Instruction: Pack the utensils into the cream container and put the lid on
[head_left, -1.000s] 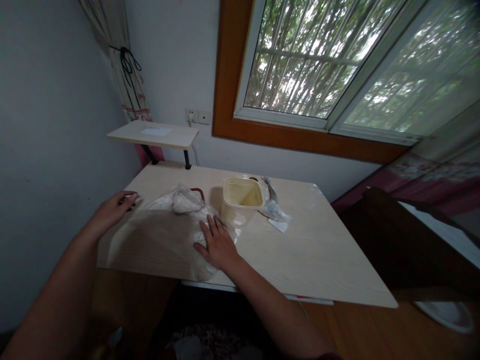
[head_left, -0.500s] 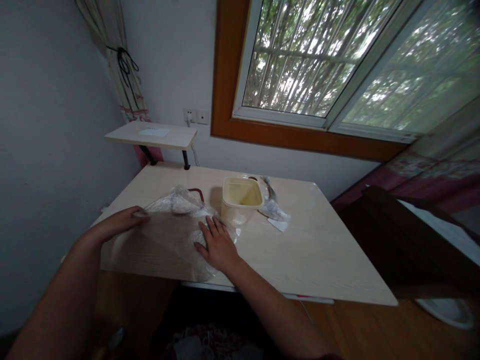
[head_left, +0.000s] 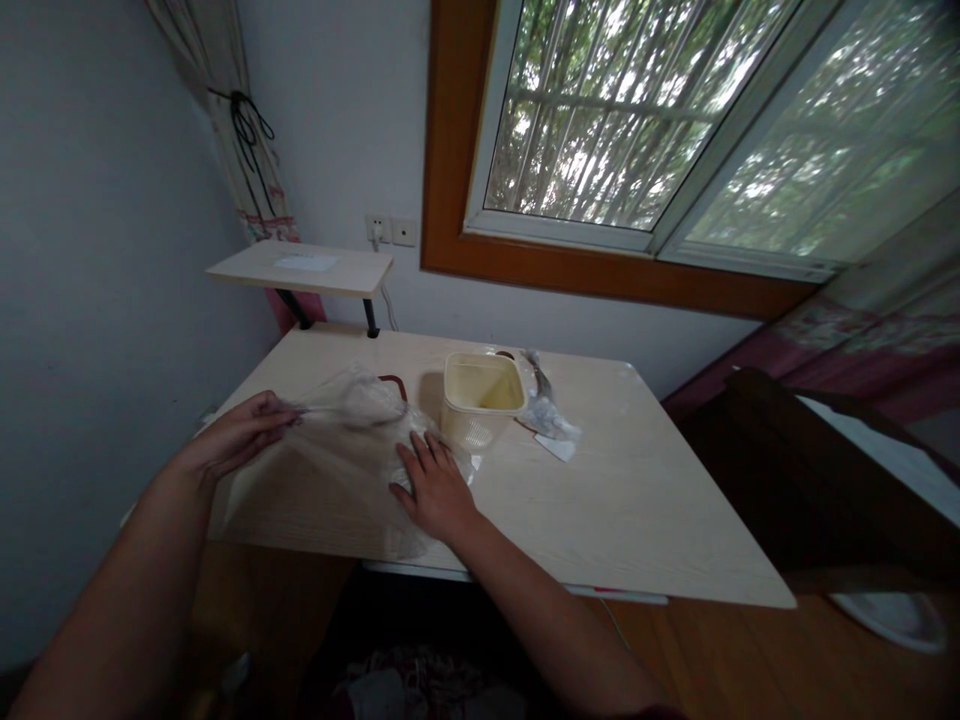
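A thin clear plastic bag [head_left: 337, 450] spreads over the left half of the pale wooden table [head_left: 600, 510]. My left hand [head_left: 251, 430] is closed on the bag's left edge and holds it slightly raised, pulled taut into folds. On the bag's right side lies my right hand [head_left: 435, 485], flat with fingers spread, pressing the plastic down. Just beyond those fingers stands a cream plastic basket [head_left: 480, 400], upright. Part of a dark red curved thing [head_left: 395, 383] shows behind the bag; the rest of it is covered.
Right of the basket lie a crumpled clear plastic packet [head_left: 551, 415] and a white slip of paper [head_left: 555, 446]. A small raised shelf [head_left: 300, 265] bearing a paper stands at the table's back left. Dark furniture [head_left: 817, 490] is beyond the right edge.
My left hand has lifted a little and turned, drawing the bag's edge up and tighter. My right hand stays nearly in place on the plastic.
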